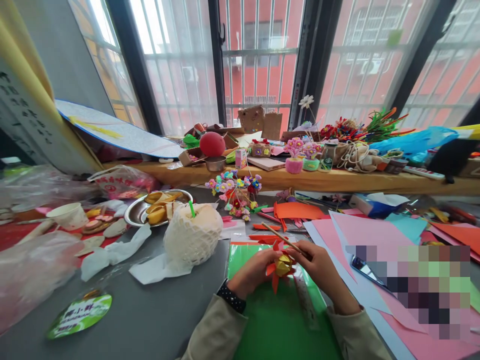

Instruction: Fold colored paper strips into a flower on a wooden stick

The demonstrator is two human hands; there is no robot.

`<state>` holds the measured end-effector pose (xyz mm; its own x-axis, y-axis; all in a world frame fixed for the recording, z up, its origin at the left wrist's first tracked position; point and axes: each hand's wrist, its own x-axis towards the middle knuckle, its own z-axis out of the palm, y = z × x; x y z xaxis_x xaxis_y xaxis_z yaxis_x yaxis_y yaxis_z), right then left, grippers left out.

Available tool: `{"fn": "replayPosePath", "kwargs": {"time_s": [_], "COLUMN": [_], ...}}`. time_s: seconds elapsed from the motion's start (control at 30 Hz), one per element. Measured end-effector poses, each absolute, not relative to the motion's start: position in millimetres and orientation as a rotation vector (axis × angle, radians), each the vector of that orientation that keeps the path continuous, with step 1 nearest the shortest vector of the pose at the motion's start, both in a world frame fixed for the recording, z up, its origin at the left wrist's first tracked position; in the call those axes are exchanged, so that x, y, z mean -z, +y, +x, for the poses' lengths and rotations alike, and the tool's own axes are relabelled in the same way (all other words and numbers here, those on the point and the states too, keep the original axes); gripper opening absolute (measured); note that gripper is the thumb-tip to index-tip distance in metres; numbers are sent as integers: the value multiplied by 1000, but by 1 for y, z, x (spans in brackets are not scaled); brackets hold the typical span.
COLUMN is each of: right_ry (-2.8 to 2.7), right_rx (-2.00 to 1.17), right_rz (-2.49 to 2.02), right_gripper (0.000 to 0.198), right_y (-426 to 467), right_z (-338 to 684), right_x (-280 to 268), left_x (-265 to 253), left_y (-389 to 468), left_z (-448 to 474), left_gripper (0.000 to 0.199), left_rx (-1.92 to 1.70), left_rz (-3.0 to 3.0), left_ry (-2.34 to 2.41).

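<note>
My left hand (256, 272) is closed on the left side of a small paper flower (284, 266), which has a folded gold centre and orange-red petals. In my right hand (314, 262) is a thin wooden stick (279, 235), pinched near its lower end beside the flower and slanting up to the left. The right fingertips are close to the petals; whether they touch them I cannot tell. Both hands are above a green mat (277, 320). A clear ruler (305, 300) lies on the mat below the right hand. Orange paper strips (266, 227) lie just beyond the hands.
Left of the mat stands a coconut in white foam netting (193, 232) with a green straw. Behind it is a metal bowl (131, 212) with peels. Pink paper sheets (360, 232) and a phone (369, 270) lie at right. Small craft flowers (234, 190) stand before the crowded wooden sill (168, 175).
</note>
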<state>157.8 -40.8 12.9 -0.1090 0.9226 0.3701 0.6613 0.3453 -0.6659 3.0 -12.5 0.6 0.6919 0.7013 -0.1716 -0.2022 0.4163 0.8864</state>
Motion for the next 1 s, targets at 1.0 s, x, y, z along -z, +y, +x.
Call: {"fn": "replayPosePath", "kwargs": {"time_s": [1.0], "right_ry": [-1790], "right_rx": [-298], "right_rz": [-1198], "right_gripper": [24], "right_y": [-39], "right_z": [156], "right_x": [-11], "left_x": [0], "left_y": [-15], "left_z": [4], "left_gripper": [43], "left_rx": [-728], "left_rz": [1032], "left_ry": [487]}}
